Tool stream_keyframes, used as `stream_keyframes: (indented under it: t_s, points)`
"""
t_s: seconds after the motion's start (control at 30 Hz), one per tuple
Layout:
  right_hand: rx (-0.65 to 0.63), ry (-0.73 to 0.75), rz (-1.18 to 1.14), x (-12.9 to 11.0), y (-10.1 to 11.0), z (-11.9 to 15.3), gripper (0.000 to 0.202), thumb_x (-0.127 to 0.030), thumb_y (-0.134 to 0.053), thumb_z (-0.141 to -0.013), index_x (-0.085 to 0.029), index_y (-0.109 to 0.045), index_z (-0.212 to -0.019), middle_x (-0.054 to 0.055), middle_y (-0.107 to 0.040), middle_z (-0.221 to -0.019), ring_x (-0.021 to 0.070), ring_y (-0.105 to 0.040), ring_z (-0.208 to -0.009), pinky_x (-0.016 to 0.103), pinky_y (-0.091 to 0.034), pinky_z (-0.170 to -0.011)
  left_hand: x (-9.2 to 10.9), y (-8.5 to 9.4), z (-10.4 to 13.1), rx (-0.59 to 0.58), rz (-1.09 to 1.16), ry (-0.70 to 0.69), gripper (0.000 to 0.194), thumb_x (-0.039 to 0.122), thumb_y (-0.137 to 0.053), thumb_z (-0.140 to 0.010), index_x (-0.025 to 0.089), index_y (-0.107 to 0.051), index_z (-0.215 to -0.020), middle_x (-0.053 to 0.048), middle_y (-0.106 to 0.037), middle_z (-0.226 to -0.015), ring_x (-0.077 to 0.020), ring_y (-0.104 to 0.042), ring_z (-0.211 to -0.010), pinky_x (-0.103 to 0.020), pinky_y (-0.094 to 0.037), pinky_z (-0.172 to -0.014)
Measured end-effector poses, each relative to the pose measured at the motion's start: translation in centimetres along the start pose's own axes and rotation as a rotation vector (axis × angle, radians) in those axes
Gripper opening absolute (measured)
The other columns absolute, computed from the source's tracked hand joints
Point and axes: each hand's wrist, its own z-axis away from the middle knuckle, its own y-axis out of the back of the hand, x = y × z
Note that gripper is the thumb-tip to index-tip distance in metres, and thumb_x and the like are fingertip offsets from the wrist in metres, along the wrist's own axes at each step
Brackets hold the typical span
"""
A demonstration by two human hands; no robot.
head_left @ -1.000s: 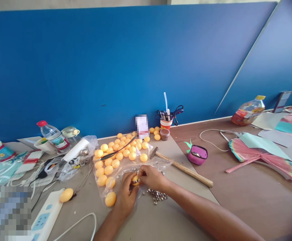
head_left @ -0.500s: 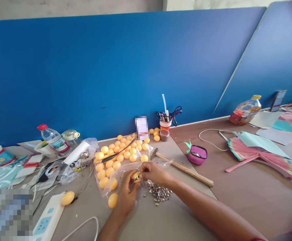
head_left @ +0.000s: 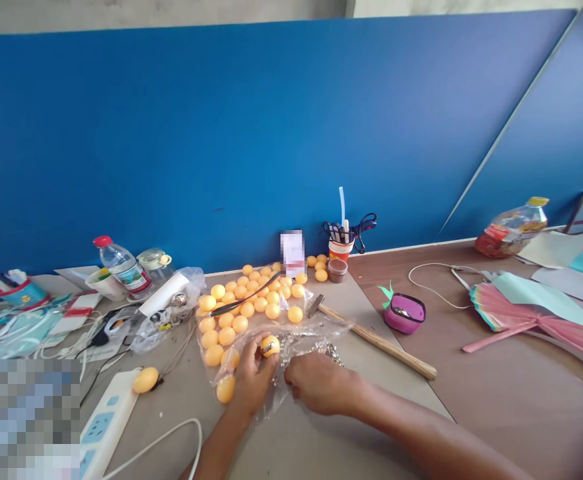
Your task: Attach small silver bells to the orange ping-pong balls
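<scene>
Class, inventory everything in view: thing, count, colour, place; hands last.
Held ball: 1, orange, front centre
Other balls: dozens, orange, mostly centre
Plastic: uncounted, clear, around balls
Shiny bits: many, silvery, centre
Strap: 1, black, across balls
Hammer: 1, brown handle, centre right
Container: 1, purple, right
Tub: 1, brown, rear
Tool cup: 1, red and white, rear
Card: 1, white, rear
Partition: 2 panels, blue, rear
Desk: 1, grey and brown, beneath
Bottles: 2, clear, left and right
Fan: 1, pink, right
Pen holder: 1, blue, left
Power strip: 1, white, front left
Cables: several, mixed, mostly left
Jumbled clutter: uncounted, mixed, both sides
Left hand: 1, bare, at held ball
Right hand: 1, bare, by shiny bits
</scene>
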Motion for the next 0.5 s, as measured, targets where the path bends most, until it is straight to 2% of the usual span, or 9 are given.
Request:
stream_keyframes:
  t_s: [0.1, 0.23, 0.4, 0.5]
  points:
    - [0.013, 0.016, 0.124, -0.9, -0.3, -0.1, 0.023, -0.006, -0.055, -0.073, -0.011, -0.072, -0.086, 0.019, -0.072, -0.083, 0.0267, -0.066, -0.071, 0.031, -0.044, -0.061, 0.2, 0.1, 0.0, -0.053, -0.014, -0.003, 0.036, 0.032, -0.065, -0.077, 0.020, -0.060, -0.110, -0.008, -0.064, -0.110, -0.0225, -0.061, -0.102, -0.037, -0.050, -0.089]
    - [0.030, 0.043, 0.164, -1.3, -1.0, -0.3, 0.024, -0.002, -0.055, -0.072, -0.011, -0.073, -0.085, 0.020, -0.071, -0.081, 0.0271, -0.066, -0.070, 0.032, -0.045, -0.063, 0.4, 0.1, 0.0, -0.050, -0.029, -0.031, 0.033, 0.031, -0.064, -0.077, 0.021, -0.061, -0.107, -0.007, -0.063, -0.108, -0.0221, -0.059, -0.102, -0.036, -0.049, -0.089]
    - [0.136, 0.065, 0.034, -0.6, -1.5, -0.4, 0.023, 0.001, -0.059, -0.064, -0.013, -0.072, -0.078, 0.017, -0.070, -0.077, 0.0262, -0.065, -0.066, 0.032, -0.046, -0.064, 0.1, 0.1, 0.0, -0.039, -0.048, -0.003, 0.034, 0.033, -0.065, -0.076, 0.019, -0.060, -0.107, -0.007, -0.065, -0.105, -0.0228, -0.060, -0.099, -0.037, -0.048, -0.088]
    - [0.114, 0.073, -0.029, -0.1, -0.9, -0.3, 0.027, 0.001, -0.059, -0.063, -0.014, -0.071, -0.082, 0.014, -0.070, -0.081, 0.0239, -0.064, -0.068, 0.030, -0.046, -0.064, -0.1, 0.2, 0.0, -0.043, -0.003, 0.025, 0.037, 0.036, -0.067, -0.075, 0.019, -0.060, -0.107, -0.007, -0.066, -0.102, -0.0231, -0.062, -0.095, -0.037, -0.050, -0.085]
